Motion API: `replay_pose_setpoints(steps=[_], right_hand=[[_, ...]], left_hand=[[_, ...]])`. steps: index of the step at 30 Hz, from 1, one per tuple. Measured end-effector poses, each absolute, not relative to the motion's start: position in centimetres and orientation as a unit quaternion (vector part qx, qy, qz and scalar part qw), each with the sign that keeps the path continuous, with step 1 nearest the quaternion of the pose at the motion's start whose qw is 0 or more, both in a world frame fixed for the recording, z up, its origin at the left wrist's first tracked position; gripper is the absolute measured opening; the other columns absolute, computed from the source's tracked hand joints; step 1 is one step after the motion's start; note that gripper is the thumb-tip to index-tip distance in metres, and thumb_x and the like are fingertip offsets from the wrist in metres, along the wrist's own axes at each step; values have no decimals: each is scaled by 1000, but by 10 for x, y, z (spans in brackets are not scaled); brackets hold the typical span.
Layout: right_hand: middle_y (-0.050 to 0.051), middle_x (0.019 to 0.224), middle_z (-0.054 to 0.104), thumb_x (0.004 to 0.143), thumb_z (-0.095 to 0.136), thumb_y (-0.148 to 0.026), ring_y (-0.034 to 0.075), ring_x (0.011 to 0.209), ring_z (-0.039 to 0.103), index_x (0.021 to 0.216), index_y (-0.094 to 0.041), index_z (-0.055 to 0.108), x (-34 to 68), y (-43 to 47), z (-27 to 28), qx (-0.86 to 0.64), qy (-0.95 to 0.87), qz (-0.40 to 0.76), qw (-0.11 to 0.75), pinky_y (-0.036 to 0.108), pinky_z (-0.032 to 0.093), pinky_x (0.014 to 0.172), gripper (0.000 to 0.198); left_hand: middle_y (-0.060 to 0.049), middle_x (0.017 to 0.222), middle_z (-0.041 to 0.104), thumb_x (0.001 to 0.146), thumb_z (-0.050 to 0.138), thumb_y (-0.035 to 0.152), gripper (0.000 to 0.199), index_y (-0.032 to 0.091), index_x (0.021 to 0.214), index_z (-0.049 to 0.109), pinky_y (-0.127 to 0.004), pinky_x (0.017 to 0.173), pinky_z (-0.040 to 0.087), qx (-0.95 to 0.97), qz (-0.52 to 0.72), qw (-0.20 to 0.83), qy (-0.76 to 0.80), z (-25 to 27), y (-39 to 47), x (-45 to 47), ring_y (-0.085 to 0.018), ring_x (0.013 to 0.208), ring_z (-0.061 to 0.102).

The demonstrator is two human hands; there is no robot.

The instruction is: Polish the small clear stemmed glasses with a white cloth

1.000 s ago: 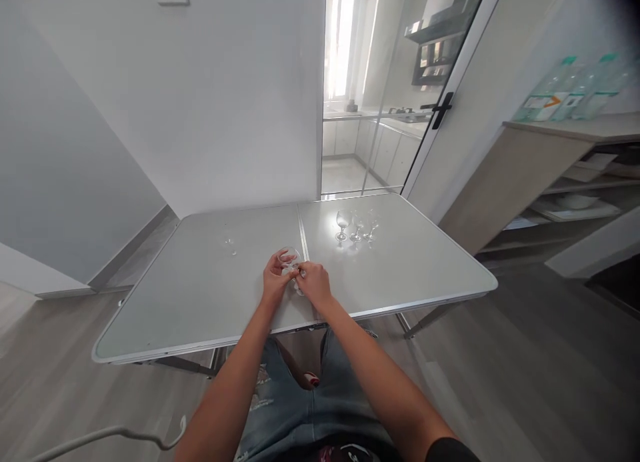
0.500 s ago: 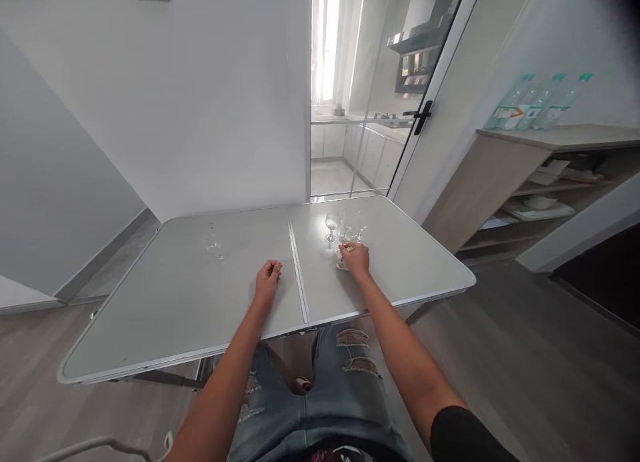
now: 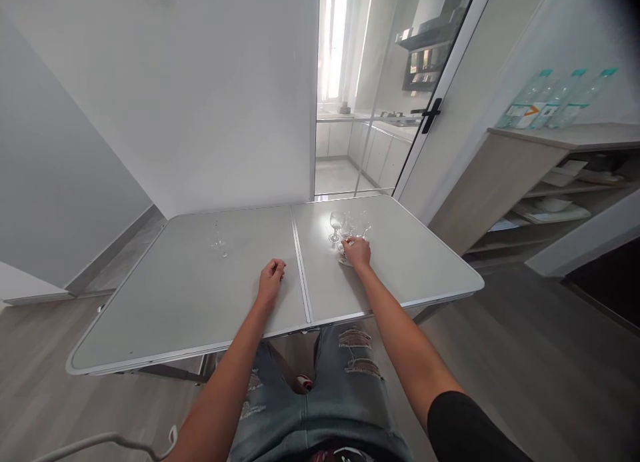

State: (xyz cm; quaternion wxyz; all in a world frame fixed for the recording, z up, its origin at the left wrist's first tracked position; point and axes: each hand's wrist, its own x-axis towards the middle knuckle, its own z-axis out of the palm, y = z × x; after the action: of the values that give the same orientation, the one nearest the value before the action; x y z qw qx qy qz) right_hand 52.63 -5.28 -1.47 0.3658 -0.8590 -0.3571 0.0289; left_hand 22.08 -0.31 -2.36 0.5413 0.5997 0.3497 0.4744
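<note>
While the right hand (image 3: 357,252) reaches over the right half of the counter (image 3: 175,309), its fingers are closed on a clear stemmed glass (image 3: 345,261), whose foot shows just below them, at or very near the surface; which cannot be told. The held glass lies between the far and near edges, just in front of a small group of stemmed glasses (image 3: 335,223) standing upright toward the far edge. The left hand (image 3: 273,275) is left of the centre seam (image 3: 301,265), nearer the near edge, its fingers loosely curled with nothing visible in them. Some faint clear glassware (image 3: 219,245) sits on the left half, toward the far left corner; its shape is hard to make out.

The held glass should be light and stiff, slick on its smooth walls and easily chipped or cracked. Its stem looks like the best hold, pinched gently and kept upright, since squeezing the thin rim or knocking a neighbouring bowl could break it.
</note>
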Motion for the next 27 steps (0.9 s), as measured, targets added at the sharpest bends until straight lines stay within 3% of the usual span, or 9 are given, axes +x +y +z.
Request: replay_pose_setpoints(steps=[12, 18, 23, 27], right_hand=[[7, 72, 75, 83, 64, -41, 23, 79, 70, 97, -20, 80, 523, -54, -10, -849, -358, 50, 385, 28, 48, 71, 30], [7, 80, 76, 78, 70, -41, 24, 78, 68, 97, -21, 78, 516, -69, -3, -846, -344, 33, 407, 28, 45, 71, 28], [10, 88, 75, 89, 59, -43, 24, 80, 65, 91, -20, 73, 474, -89, 8, -810, -364, -44, 458, 31, 44, 76, 27], [7, 83, 71, 92, 56, -49, 21, 78, 63, 81, -21, 69, 415, -88, 15, -698, -490, 40, 520, 30, 46, 77, 33]], left_hand=[[-1, 79, 58, 89, 63, 51, 33, 21, 78, 62, -25, 63, 40, 597, 469, 550, 348, -19, -6, 221, -14, 67, 49], [-1, 78, 57, 89, 63, 51, 31, 21, 80, 62, -25, 62, 40, 589, 481, 548, 350, -20, -6, 221, -14, 67, 49], [0, 77, 55, 92, 60, 48, 29, 21, 80, 60, -24, 61, 40, 591, 497, 528, 354, -24, -4, 221, -13, 67, 49], [0, 77, 53, 92, 58, 47, 28, 21, 81, 58, -23, 60, 39, 576, 528, 506, 364, -25, -2, 218, -13, 66, 48]])
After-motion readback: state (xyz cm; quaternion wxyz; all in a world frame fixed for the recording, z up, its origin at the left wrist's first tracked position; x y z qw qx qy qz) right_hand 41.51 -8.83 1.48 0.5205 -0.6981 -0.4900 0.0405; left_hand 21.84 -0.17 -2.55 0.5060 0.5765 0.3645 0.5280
